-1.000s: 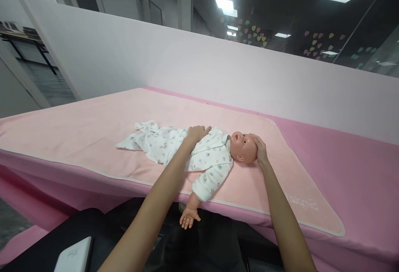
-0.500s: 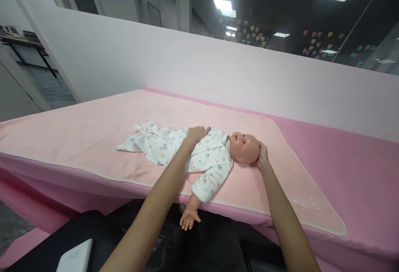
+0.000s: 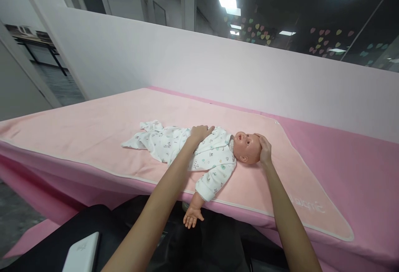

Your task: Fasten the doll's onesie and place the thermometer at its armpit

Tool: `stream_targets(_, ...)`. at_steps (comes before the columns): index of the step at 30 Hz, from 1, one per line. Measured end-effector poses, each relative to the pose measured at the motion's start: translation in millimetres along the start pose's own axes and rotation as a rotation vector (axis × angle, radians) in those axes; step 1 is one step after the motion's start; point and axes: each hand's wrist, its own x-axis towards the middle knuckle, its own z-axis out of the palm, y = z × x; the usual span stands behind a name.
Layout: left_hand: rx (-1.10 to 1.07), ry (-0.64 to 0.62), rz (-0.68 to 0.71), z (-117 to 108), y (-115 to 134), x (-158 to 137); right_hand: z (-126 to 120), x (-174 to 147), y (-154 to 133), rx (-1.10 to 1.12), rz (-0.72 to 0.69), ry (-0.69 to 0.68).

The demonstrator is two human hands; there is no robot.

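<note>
A baby doll (image 3: 215,155) lies on its back on a peach blanket (image 3: 102,118), its head to the right. It wears a white sleepsuit (image 3: 168,141) with small printed figures. Flat on the doll's chest and belly rests my left hand (image 3: 200,134), fingers stretched out. My right hand (image 3: 265,149) lies curved against the crown of the doll's head (image 3: 246,149), its fingers laid over the top and open. The doll's near arm (image 3: 193,211) hangs over the front edge, palm showing. Its other arm is hidden from view.
Pink cloth (image 3: 368,172) covers the table under the blanket and hangs down in front. A white wall (image 3: 218,68) with dark glass above it runs along the back. At bottom left, a white flat device (image 3: 81,253) lies on a black surface.
My right hand has shifted from behind the doll's head up over its crown, fingers now showing on top. My left hand stays on the torso. The view has moved slightly.
</note>
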Motion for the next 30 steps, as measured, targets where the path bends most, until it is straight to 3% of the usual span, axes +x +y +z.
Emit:
stream_targets(5, 0.003, 0.002, 0.006, 0, 0, 0, 3, -3, -6, 0.138, 0.082, 0.010)
stream_targets(12, -0.050, -0.001, -0.009, 3, -6, 4, -6, 1, 1, 0.247, 0.512, -0.090)
stream_targets(15, -0.130, 0.021, -0.033, 5, -9, 6, -14, 8, 3, 0.264, 0.434, 0.034)
stream_targets(18, -0.244, 0.212, 0.040, 5, -7, 4, -13, 12, 1, 0.237, 0.229, 0.180)
stream_targets(21, -0.546, 0.357, 0.200, -3, 5, -6, -4, 8, -2, 0.161, 0.157, 0.139)
stream_targets(22, -0.690, 0.302, 0.262, -6, 10, -11, -1, 5, -4, 0.143, 0.168, 0.106)
stream_targets(24, -0.883, 0.063, 0.423, -13, 19, -21, 4, 0, -6, 0.139, 0.211, 0.043)
stream_targets(27, -0.818, -0.245, 0.610, -17, 29, -32, 7, -5, -11, 0.169, 0.262, -0.012)
stream_targets(30, -0.687, -0.245, 0.589, -15, 31, -34, 6, -6, -13, 0.174, 0.287, -0.038)
